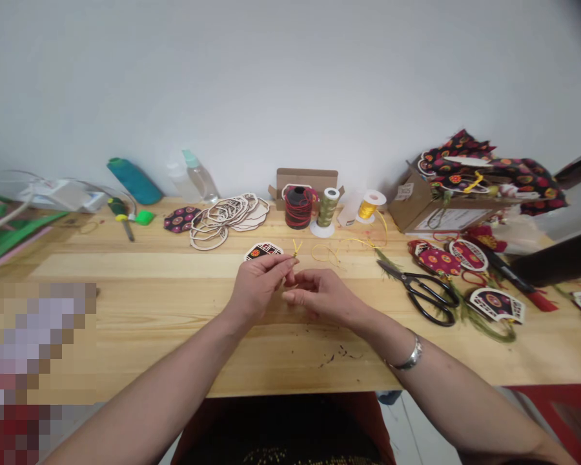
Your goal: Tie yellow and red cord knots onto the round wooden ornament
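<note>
Head view: our L hand (260,289) & R hand (322,297) pinch yellow cord (296,250) at fingertips, held up off table (126,258) to keep it free; spool (368,208) sits close by for easy reach, tag (263,251) just past L hand.

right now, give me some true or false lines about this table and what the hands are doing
1. A yellow cord rises from between the left hand and the right hand. True.
2. The scissors lie left of both hands. False: they lie to the right of both hands.
3. A silver bangle sits on the right wrist. True.
4. The wooden rings are inside the cardboard box. False: they lie on the table, left of the spools, and the box is far to the right.
5. The yellow spool stands right of the olive spool. True.
</note>
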Motion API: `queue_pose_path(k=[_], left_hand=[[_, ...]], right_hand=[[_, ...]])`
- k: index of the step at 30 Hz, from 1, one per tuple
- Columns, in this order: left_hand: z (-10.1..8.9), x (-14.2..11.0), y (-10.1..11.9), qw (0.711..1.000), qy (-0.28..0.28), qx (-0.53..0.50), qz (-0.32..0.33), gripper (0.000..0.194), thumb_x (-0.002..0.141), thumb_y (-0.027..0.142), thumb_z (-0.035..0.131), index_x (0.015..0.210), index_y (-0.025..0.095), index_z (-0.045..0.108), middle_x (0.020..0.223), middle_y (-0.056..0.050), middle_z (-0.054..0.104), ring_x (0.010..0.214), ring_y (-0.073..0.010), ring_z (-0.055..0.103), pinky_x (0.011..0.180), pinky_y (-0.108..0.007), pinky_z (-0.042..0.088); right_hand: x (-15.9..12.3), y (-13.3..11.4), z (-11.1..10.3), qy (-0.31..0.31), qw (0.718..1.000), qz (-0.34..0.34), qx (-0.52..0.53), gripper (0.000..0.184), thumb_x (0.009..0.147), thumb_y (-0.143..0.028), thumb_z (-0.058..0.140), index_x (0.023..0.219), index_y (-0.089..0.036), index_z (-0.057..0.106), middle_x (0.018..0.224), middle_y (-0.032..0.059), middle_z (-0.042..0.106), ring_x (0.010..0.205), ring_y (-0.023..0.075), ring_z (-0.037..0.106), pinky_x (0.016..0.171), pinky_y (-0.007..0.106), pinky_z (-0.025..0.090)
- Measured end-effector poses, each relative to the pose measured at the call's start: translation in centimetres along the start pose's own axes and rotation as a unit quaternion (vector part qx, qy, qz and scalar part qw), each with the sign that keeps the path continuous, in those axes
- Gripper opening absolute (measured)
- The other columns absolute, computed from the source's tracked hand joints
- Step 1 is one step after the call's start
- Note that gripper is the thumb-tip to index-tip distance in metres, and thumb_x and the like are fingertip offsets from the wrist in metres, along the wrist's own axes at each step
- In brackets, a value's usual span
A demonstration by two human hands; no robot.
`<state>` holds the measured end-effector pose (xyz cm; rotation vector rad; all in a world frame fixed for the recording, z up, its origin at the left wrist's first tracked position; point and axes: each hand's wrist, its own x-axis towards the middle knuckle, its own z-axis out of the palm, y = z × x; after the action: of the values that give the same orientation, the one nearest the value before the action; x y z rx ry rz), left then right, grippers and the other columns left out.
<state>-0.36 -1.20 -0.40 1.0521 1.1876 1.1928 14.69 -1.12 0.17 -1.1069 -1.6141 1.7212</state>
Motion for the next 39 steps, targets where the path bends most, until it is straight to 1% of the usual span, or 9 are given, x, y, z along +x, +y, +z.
queue_pose_path(k=[2, 5, 9, 13, 19, 24, 32, 35, 39], left_hand=[[0.0, 0.0, -0.1, 1.000, -0.003, 0.010, 0.001, 0.018, 0.071, 0.033, 0.072, 0.070, 0.015, 0.071, 0.056, 0.002, 0.057, 0.047, -0.0047, 0.039, 0.043, -0.019, 0.027], [0.0, 0.1, -0.2, 1.000, -0.001, 0.021, -0.002, 0.022, 0.072, 0.035, 0.071, 0.068, 0.014, 0.070, 0.057, 0.002, 0.056, 0.044, -0.0033, 0.033, 0.041, -0.019, 0.024], [-0.1, 0.2, -0.3, 1.000, -0.004, 0.012, -0.003, 0.022, 0.074, 0.035, 0.070, 0.073, 0.014, 0.070, 0.059, 0.003, 0.056, 0.043, -0.0026, 0.032, 0.041, -0.018, 0.023], [-0.2, 0.2, -0.3, 1.000, -0.014, -0.011, -0.007, 0.020, 0.076, 0.034, 0.068, 0.079, 0.014, 0.070, 0.061, 0.003, 0.057, 0.044, -0.0023, 0.033, 0.041, -0.018, 0.023], [-0.2, 0.2, -0.4, 0.999, -0.026, -0.024, -0.011, 0.020, 0.078, 0.033, 0.066, 0.079, 0.013, 0.069, 0.061, 0.003, 0.056, 0.043, -0.0020, 0.032, 0.041, -0.018, 0.022], [-0.1, 0.2, -0.2, 0.999, -0.025, -0.020, -0.014, 0.022, 0.078, 0.034, 0.065, 0.073, 0.012, 0.067, 0.061, 0.003, 0.056, 0.043, -0.0021, 0.032, 0.042, -0.019, 0.023], [-0.1, 0.2, -0.3, 1.000, -0.015, 0.003, -0.013, 0.022, 0.077, 0.035, 0.065, 0.077, 0.013, 0.068, 0.061, 0.002, 0.056, 0.044, -0.0043, 0.033, 0.042, -0.020, 0.026], [-0.1, 0.2, -0.4, 1.000, -0.019, 0.015, -0.008, 0.023, 0.078, 0.036, 0.064, 0.079, 0.013, 0.068, 0.061, 0.002, 0.056, 0.044, -0.0045, 0.033, 0.043, -0.020, 0.025], [-0.3, 0.2, -0.4, 0.998, -0.011, 0.053, 0.005, 0.024, 0.078, 0.036, 0.064, 0.075, 0.012, 0.068, 0.060, 0.002, 0.056, 0.045, -0.0050, 0.033, 0.044, -0.021, 0.026]], right_hand=[[0.0, 0.4, 0.2, -0.027, 1.000, -0.013, 0.000, 0.023, 0.077, -0.036, 0.063, 0.070, -0.014, 0.061, 0.058, -0.0022, 0.058, 0.046, 0.0058, 0.042, 0.046, 0.020, 0.033], [-0.1, 0.8, 0.3, -0.019, 0.998, -0.041, -0.036, 0.029, 0.082, -0.032, 0.056, 0.059, -0.015, 0.056, 0.050, -0.0043, 0.048, 0.044, 0.0053, 0.038, 0.044, 0.020, 0.030], [-0.6, 0.6, 0.3, -0.022, 0.991, -0.083, -0.107, 0.025, 0.085, -0.029, 0.052, 0.066, -0.015, 0.059, 0.052, -0.0054, 0.045, 0.047, 0.0056, 0.037, 0.047, 0.019, 0.030], [-0.9, 0.2, 0.3, -0.036, 0.979, -0.118, -0.165, 0.026, 0.086, -0.027, 0.051, 0.065, -0.015, 0.059, 0.052, -0.0056, 0.043, 0.049, 0.0056, 0.037, 0.051, 0.020, 0.031], [-0.9, -0.1, 0.3, -0.051, 0.977, -0.123, -0.169, 0.028, 0.087, -0.028, 0.050, 0.062, -0.015, 0.055, 0.052, -0.0058, 0.044, 0.049, 0.0058, 0.037, 0.052, 0.021, 0.032], [-1.0, -0.1, 0.3, -0.067, 0.973, -0.132, -0.176, 0.030, 0.087, -0.029, 0.051, 0.061, -0.015, 0.052, 0.051, -0.0060, 0.042, 0.049, 0.0058, 0.036, 0.051, 0.021, 0.031], [-1.1, 0.0, 0.1, -0.096, 0.965, -0.139, -0.198, 0.036, 0.088, -0.032, 0.048, 0.056, -0.017, 0.040, 0.051, -0.0062, 0.035, 0.050, 0.0061, 0.031, 0.049, 0.021, 0.027], [-1.0, 0.0, 0.0, -0.110, 0.961, -0.139, -0.211, 0.036, 0.089, -0.033, 0.047, 0.057, -0.017, 0.043, 0.053, -0.0057, 0.038, 0.051, 0.0063, 0.033, 0.050, 0.022, 0.027], [-1.0, -0.1, -0.4, -0.138, 0.947, -0.165, -0.240, 0.035, 0.091, -0.033, 0.048, 0.060, -0.016, 0.048, 0.057, -0.0041, 0.045, 0.054, 0.0066, 0.038, 0.054, 0.022, 0.030]])
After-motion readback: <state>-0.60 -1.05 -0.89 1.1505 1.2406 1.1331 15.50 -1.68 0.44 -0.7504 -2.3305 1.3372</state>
